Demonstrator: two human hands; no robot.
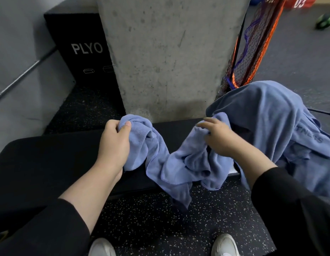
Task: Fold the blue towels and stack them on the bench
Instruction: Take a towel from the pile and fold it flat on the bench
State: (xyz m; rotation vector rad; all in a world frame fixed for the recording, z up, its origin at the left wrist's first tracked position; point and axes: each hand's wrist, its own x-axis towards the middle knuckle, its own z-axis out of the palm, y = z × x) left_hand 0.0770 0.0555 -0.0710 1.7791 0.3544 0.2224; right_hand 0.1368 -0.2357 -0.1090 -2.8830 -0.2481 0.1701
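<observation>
- The left hand [114, 139] grips one bunched end of a blue towel [171, 163], fingers curled round the cloth
- The right hand [218, 135] grips the other end, thumb and fingers closed on the fabric
- The towel sags crumpled between both hands, over the front edge of the black tabletop [49, 154], its lowest corner hanging toward the speckled floor [160, 228]
- A heap of more blue towels [271, 126] lies on the right, just beside the right hand
</observation>
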